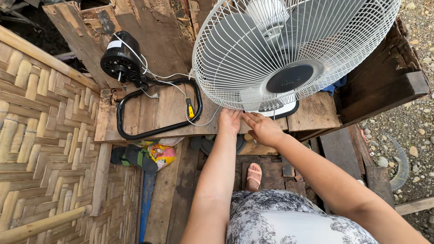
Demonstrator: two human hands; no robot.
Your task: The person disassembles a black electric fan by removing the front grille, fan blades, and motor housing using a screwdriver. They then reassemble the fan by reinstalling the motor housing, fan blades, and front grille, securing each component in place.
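Head view: 2 bare hands are reaching to the bottom rim of a white fan guard (289, 49) standing on a worn wooden bench (158, 113).
Left hand (229, 121): it is lying flat with fingers pressed together, fingertips touching the bench just under the guard's lower edge, pinching nothing.
Right hand (262, 128): it is resting just right of the left one, fingers loosely spread toward the fan base (289, 111); whether it is gripping anything, I cannot tell.
Hidden: the guard's top is being cut off by the far frame edge; the blades are showing only as grey shapes behind the wires; most of the base is sitting behind the guard.
Left on bench: a black motor (120, 61) with white wires is leaning at the far left, a black bent tube (153, 131) and a yellow-handled screwdriver (190, 108) lying beside it.
Edges: the bench's near edge is running right under both hands; bare planks are lying open inside the tube loop.
Below: a foot in a pink sandal (254, 174) is standing on boards.
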